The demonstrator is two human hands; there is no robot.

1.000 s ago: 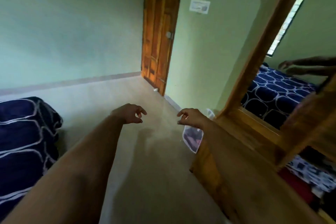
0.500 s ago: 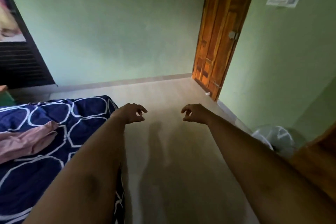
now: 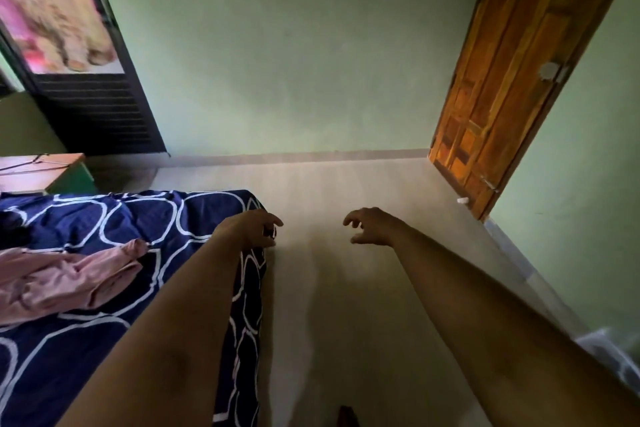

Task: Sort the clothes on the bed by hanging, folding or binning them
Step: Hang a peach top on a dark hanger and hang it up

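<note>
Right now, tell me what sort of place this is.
Most likely a bedroom in a home. A bed with a navy patterned cover takes up the left side, a crumpled pink garment lies on it, and a wooden door is set in the plain green walls.

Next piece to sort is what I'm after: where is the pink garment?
In the head view, the pink garment lies crumpled at left on the blue bedspread.
</note>
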